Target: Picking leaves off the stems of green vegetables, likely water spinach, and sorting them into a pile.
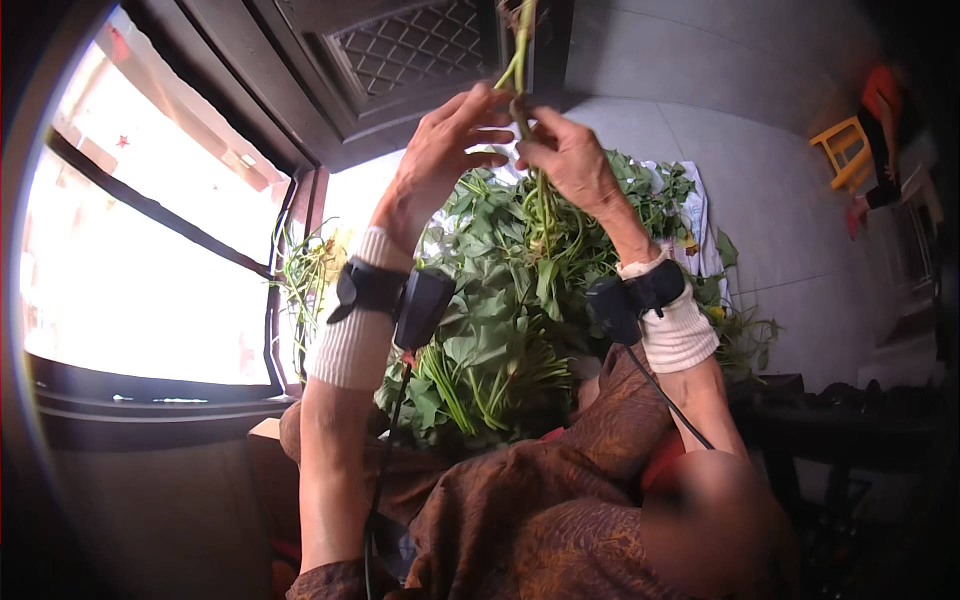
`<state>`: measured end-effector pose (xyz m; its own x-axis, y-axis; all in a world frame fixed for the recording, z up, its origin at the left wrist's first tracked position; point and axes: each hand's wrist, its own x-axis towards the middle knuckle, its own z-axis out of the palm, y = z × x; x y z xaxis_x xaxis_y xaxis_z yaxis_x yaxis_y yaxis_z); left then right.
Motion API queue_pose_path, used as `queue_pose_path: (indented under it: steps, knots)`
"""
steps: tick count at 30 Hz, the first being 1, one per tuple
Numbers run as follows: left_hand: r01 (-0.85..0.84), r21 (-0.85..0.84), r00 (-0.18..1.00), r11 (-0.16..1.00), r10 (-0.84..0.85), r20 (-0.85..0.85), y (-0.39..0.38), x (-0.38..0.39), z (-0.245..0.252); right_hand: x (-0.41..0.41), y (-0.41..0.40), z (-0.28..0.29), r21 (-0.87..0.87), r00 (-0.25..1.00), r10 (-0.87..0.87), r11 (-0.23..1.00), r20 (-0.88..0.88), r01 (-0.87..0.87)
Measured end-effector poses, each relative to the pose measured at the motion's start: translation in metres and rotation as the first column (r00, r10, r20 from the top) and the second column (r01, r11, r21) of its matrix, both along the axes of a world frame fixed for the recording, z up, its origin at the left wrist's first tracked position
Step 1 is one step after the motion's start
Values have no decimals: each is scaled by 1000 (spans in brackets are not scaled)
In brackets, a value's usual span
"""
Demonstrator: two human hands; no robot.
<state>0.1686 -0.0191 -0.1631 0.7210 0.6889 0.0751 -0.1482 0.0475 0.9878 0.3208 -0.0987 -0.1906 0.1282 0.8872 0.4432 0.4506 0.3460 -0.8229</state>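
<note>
A long green leafy vine point(520, 56) hangs upright in front of me, its upper end running out at the top of the picture. My left hand point(454, 146) has its thumb and forefinger at a side stalk of the vine, the other fingers spread. On the right of the stem, my right hand point(574, 161) pinches the vine between thumb and fingers. Below both hands lies a large heap of green leaves point(487, 277) with long stalks. A bunch of cut stalks point(457, 390) lies at the heap's near side, close to my lap.
White sacking point(699, 217) lies under the heap on the grey tiled floor point(795, 322). Loose stems point(307, 262) lie left by the bright doorway point(150, 262). A dark lattice door panel point(412, 49) stands ahead. At far right are a yellow chair point(844, 154) and a person point(881, 112).
</note>
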Motion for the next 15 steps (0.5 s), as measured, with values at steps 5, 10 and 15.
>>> queue_pose_path:
  steps: [5,10,15]
  knots:
    - [-43,213,996,976,59,-67,-18,-1,-35,6,-7,47,129,904,130,988,-407,-84]
    - [-6,292,996,956,33,-88,-48,40,-73,15,-7,47,155,796,152,985,-586,-74]
    - [-32,246,984,969,74,-165,-46,43,-66,43,-8,34,176,688,145,984,-711,-25]
